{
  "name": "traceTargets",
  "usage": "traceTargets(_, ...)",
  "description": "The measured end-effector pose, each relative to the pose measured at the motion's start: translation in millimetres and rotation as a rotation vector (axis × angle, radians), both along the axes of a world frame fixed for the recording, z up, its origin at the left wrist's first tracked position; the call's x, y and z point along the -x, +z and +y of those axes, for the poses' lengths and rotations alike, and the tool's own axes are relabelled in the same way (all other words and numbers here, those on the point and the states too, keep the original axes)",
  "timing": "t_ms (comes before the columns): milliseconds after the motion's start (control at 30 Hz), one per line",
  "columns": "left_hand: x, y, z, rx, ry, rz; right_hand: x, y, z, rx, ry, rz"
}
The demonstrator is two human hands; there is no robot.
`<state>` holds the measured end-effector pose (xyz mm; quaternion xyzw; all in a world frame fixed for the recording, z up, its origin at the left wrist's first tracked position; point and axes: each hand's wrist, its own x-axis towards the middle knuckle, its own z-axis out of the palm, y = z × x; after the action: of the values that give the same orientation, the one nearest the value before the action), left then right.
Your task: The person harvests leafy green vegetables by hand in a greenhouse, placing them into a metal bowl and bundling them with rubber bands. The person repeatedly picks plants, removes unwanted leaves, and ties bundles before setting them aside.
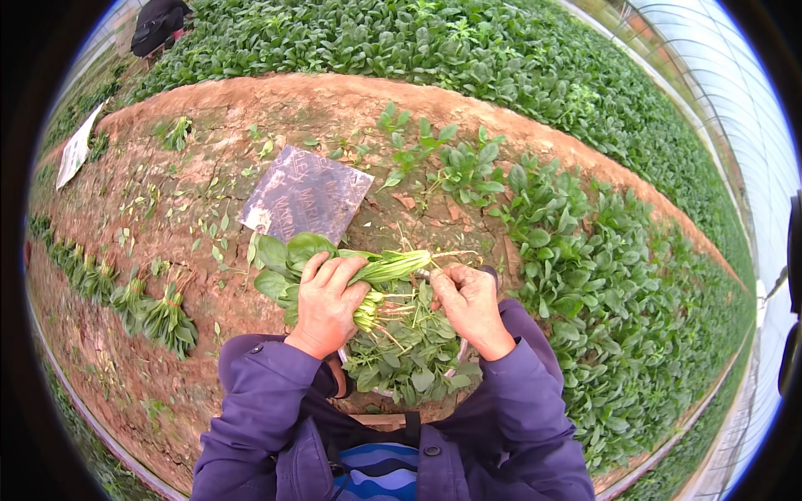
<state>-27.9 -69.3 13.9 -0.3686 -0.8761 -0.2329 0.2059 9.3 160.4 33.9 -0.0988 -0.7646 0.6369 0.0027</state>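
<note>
My left hand (332, 300) is closed around a bunch of spinach (395, 266), its broad leaves to the left and its pale roots to the right. More cut-looking stems with pinkish roots (385, 310) stick out below that hand. Beside the root ends, my right hand (467, 307) has its thumb and fingers pinched on a thin pale stalk; whatever lies inside its curled fingers is hidden. Under both hands, between my knees, a light-rimmed container (463, 351) holds loose green leaves (413, 357).
A dirty printed board or sheet (307, 194) lies on bare soil ahead. Tied spinach bundles (169, 319) line the left. Growing spinach (576, 250) stands close at right, with a dense bed (401, 44) beyond. A person (160, 25) crouches far left; a white sack (78, 147) lies nearer.
</note>
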Motion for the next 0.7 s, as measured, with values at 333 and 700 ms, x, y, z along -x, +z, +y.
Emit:
traceTargets(333,1,0,3,-0.285,-0.061,-0.3,7,-14,9,-0.281,0.122,0.125)
traceTargets(700,0,21,2,-0.861,-0.343,-1.455,18,-2,-1,0.56,0.055,0.169)
